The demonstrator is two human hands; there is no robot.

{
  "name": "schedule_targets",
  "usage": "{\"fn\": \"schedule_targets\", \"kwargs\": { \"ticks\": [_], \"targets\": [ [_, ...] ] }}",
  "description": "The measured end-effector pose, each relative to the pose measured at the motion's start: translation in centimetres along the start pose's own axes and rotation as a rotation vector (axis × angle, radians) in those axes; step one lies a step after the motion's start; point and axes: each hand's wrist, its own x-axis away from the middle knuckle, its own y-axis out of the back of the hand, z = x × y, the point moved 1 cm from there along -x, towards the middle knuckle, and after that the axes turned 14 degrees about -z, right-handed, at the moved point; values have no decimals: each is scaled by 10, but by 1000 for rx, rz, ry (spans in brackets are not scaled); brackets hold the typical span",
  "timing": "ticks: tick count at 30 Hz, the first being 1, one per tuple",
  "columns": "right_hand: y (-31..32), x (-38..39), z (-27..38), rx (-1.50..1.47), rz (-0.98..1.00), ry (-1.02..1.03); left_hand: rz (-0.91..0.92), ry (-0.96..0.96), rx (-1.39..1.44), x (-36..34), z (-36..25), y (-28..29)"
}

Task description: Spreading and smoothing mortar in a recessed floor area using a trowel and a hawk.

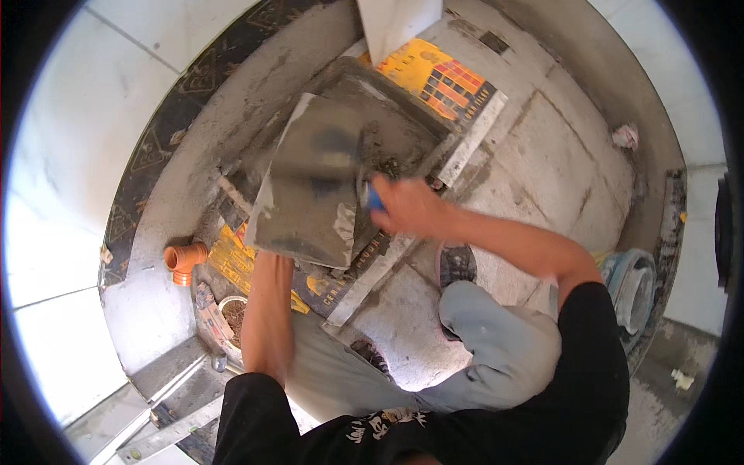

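Note:
A rectangular tile (304, 209), smeared with grey mortar, is tilted over a mortar bed in front of me. My left hand (274, 262) reaches beneath its near edge and holds it up; the fingers are hidden under the tile. My right hand (403, 205), blurred by motion, is closed around the blue handle (373, 197) of a trowel at the tile's right side. The trowel's blade is smeared by motion and hard to make out. Wet grey mortar (399, 136) lies behind and right of the tile.
Yellow printed bags (426, 66) lie under the mortar, beside a pale straight strip (474, 138). An orange pipe fitting (184, 258) and a white-rimmed pipe opening (232, 310) are at left. Buckets (632, 287) stand at right. A white panel (397, 23) stands at the back.

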Motion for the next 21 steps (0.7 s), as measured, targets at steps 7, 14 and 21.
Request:
{"fn": "schedule_targets", "kwargs": {
  "ticks": [7,14,21],
  "targets": [
    [-1,-25,-88,20,-242,-237,-76,-102,-155,19,2,7],
    [23,36,34,-197,-166,139,-274,-151,-262,-1,-10,8],
    [-1,-27,-48,42,-153,-25,-277,-204,-424,16,13,13]
  ]
}}
